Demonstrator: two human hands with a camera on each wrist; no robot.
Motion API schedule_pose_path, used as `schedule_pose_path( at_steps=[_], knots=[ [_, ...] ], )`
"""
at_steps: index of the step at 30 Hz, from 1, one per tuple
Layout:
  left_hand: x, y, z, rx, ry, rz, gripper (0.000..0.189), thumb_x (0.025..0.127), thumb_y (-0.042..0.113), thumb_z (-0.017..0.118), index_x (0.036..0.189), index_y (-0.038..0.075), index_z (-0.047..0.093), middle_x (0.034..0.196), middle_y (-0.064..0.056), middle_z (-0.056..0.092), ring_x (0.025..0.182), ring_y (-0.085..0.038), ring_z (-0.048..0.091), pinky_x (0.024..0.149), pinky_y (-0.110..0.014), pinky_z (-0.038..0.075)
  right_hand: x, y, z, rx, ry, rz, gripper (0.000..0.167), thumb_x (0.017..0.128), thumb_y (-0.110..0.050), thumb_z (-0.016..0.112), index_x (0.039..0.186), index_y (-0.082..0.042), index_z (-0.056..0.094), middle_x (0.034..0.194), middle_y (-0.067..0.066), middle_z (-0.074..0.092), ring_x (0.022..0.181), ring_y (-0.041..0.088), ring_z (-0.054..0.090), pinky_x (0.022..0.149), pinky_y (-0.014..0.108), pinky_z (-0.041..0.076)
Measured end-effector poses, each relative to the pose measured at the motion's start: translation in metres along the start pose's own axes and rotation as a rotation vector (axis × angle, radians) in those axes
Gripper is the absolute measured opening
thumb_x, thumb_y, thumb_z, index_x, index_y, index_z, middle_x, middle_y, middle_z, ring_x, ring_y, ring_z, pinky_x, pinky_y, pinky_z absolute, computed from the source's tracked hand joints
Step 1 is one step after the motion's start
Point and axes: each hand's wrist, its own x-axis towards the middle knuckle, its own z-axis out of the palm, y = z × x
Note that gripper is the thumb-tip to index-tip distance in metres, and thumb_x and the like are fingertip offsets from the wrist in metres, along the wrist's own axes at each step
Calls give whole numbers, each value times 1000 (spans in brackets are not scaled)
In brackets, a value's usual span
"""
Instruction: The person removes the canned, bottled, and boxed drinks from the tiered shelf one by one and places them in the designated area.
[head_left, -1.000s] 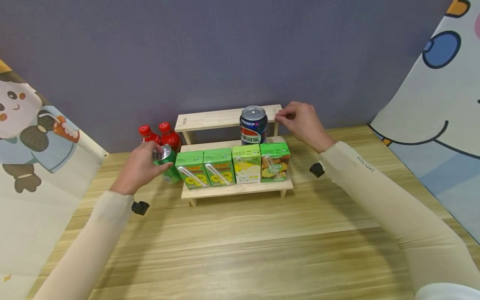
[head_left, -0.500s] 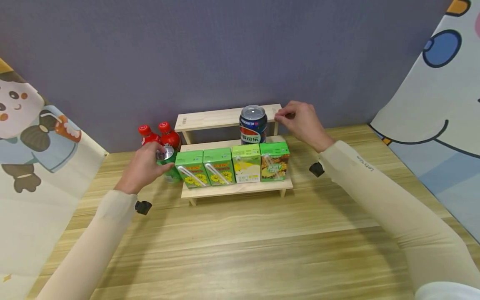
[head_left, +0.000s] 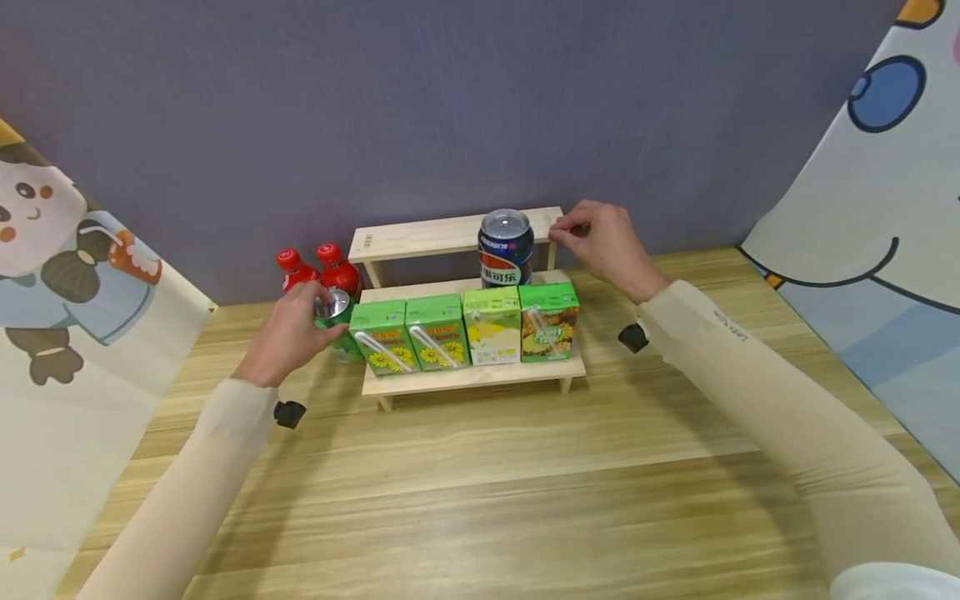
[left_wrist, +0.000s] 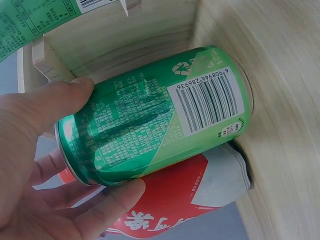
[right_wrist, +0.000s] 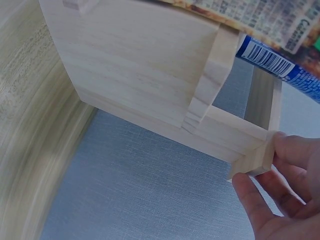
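Already, four cartons and the blue can stand on the rack, its upper corner pinched by the right hand; the green can, gripped by the left hand, is off it, beside the bottles.

A grey-blue back panel, cartoon-printed side panels and wood-grain table suggest a partitioned booth.

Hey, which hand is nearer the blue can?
Right. Your right hand grips the shelf just right of the blue can; your left hand is farther left, gripping the green can.
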Motion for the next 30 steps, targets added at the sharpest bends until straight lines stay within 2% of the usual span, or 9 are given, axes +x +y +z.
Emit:
schedule_pose_path(
  at_steps=[4,8,10,16,22,30],
  knots=[
    [-2,1,-3,-4,4,21,41,77,14,77,105,-1,51,98,-15,52,84,-30,50,75,-45,45,-1,-1,0,7,-10,13,16,88,-19,69,94,-5,74,89,3,62,79,16,58,71,30,48],
    [-6,6,-10,-11,50,68,35,80,14,74,105,-1,54,97,-16,52,81,-30,48,72,-44,43,-1,0,1,8,-14,14,16,88,-19,68,95,-5,74,90,3,63,79,16,58,71,31,48],
    [-7,11,-15,-7,77,91,33,82,14,72,106,-2,55,98,-17,52,79,-29,47,67,-42,42,-1,0,1,7,-12,12,16,88,-19,68,95,-5,74,90,3,63,79,16,58,71,31,49],
    [-12,29,-30,3,122,117,33,85,16,69,108,-2,55,105,-17,53,82,-29,46,68,-41,41,-1,1,0,-4,-7,12,16,88,-19,68,95,-5,74,90,3,63,79,16,58,71,31,49],
    [-12,45,-43,-23,186,168,30,85,17,68,107,-1,57,102,-13,56,79,-26,45,66,-39,37,-1,1,1,-4,1,-4,15,88,-17,69,93,-4,74,89,4,63,79,16,58,71,31,49],
    [-10,69,-55,-62,231,214,29,87,20,67,108,2,59,104,-9,57,85,-24,49,71,-39,41,-1,0,1,1,7,-7,15,87,-17,69,93,-4,74,90,4,63,78,16,58,71,31,49]
  ],
)
